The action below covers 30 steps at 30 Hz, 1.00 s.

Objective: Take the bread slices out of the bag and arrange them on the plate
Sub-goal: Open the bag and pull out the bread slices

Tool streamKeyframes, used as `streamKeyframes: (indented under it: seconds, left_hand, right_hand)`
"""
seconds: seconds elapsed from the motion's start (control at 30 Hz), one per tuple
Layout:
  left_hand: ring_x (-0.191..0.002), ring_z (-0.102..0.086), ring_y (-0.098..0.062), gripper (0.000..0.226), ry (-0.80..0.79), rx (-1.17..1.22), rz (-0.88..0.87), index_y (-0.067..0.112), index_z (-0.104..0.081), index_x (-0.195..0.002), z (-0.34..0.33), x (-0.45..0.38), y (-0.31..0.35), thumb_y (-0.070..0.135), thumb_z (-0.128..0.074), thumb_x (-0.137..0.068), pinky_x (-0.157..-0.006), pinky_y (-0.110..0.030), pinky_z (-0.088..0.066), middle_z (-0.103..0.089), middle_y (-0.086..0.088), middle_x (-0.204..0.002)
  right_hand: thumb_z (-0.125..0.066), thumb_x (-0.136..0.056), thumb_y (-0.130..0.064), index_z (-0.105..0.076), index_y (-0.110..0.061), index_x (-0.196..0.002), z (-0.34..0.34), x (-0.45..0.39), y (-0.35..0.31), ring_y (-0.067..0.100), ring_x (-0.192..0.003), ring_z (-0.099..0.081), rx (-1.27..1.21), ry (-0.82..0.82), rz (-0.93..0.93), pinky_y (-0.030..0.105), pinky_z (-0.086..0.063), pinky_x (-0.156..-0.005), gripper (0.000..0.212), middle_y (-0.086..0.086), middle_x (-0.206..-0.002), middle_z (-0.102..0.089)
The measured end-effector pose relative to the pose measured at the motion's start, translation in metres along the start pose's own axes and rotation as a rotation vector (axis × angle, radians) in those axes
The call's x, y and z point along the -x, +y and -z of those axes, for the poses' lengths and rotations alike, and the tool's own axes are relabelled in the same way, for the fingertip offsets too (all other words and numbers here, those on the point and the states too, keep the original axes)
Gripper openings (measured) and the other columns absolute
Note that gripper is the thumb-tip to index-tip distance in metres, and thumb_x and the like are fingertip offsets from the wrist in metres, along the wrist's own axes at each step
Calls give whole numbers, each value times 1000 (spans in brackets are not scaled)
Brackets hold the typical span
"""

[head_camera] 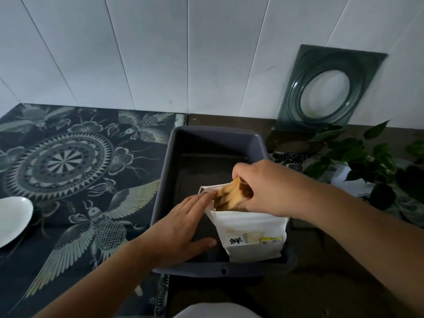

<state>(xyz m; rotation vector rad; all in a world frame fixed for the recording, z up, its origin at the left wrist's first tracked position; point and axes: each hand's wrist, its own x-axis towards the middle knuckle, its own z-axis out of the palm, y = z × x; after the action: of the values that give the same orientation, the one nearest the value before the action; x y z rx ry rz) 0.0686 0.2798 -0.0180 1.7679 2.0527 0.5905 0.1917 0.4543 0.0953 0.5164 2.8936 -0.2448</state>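
Note:
A white bread bag with printed labels stands upright inside a dark grey bin. Several browned bread slices stick out of its open top. My right hand is closed around the tops of those slices at the bag's mouth. My left hand lies with spread fingers against the bag's left edge, fingertips at the opening. A white plate sits at the far left, partly cut off by the frame edge.
A dark patterned cloth covers the table left of the bin. A green glass dish leans on the white wall at back right. A leafy plant stands at right. A white rounded object shows at the bottom edge.

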Motion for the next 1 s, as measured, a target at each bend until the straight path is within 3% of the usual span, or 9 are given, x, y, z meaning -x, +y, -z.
streamKeyframes:
  seconds: [0.13, 0.27, 0.4, 0.57, 0.67, 0.77, 0.9, 1.0]
  left_hand:
    - [-142, -16, -2, 100, 102, 244, 46, 36, 6, -149, 0, -7, 6, 53, -65, -80, -117, -29, -23, -15, 8, -158]
    - [-139, -12, 1, 102, 214, 230, 70, 34, 9, -149, -7, -16, 16, 44, -67, -83, -116, -24, -19, -13, 9, -157]
    - [-142, -20, -8, 101, 258, 124, 37, 30, 6, -150, -16, -16, 16, 40, -68, -83, -117, -28, -24, -15, 5, -158]
    - [-135, -24, 0, 100, 331, 164, 53, 34, 5, -148, -20, -13, 15, 52, -65, -79, -113, -29, -30, -22, 11, -151]
    - [-140, -29, -14, 102, 432, 157, 118, 24, -10, -150, -12, -17, 17, 64, -62, -72, -110, -47, -35, -32, 3, -152]
    - [-142, -29, -24, 105, 541, 101, 129, 17, -25, -147, 12, -24, 26, 68, -66, -65, -111, -50, -33, -39, -4, -150]
    - [-114, -59, -7, 83, 421, 554, 24, 33, -40, -133, 49, -33, 45, 39, -84, -63, -95, -37, -52, -62, 8, -124]
    - [-103, -66, -12, 72, 407, 709, 73, 27, -48, -127, 58, -40, 46, 36, -81, -64, -87, -43, -57, -69, 5, -110]
  right_hand:
    - [-70, -82, -31, -53, -30, -106, 12, -4, -5, 10, -69, -59, 29, -2, 48, 34, -56, -60, 29, -8, -84, -59]
    - [-68, -83, -28, -54, -24, -106, 9, -11, -15, 12, -67, -57, 56, -22, 60, 27, -45, -52, 27, -3, -85, -59]
    - [-71, -79, -29, -55, -24, -109, 15, -14, -22, 11, -71, -57, 67, -51, 73, 24, -40, -50, 34, -4, -90, -60]
    - [-76, -77, -31, -56, -24, -113, 34, -22, -27, 14, -81, -59, 110, -129, 97, 26, -46, -58, 42, -3, -98, -62]
    - [-77, -75, -32, -56, -26, -113, 49, -24, -31, 8, -76, -52, 152, -132, 128, 25, -40, -52, 44, -9, -90, -55]
    - [-79, -74, -34, -56, -27, -114, 69, -25, -36, 11, -78, -53, 196, -115, 177, 26, -37, -53, 47, -8, -91, -54]
    - [-80, -73, -37, -56, -28, -115, 95, -26, -43, 11, -85, -53, 180, -128, 217, 24, -40, -57, 49, -8, -97, -57]
    - [-80, -74, -37, -57, -27, -115, 110, -26, -45, 9, -83, -52, 174, -130, 216, 24, -41, -59, 49, -10, -94, -56]
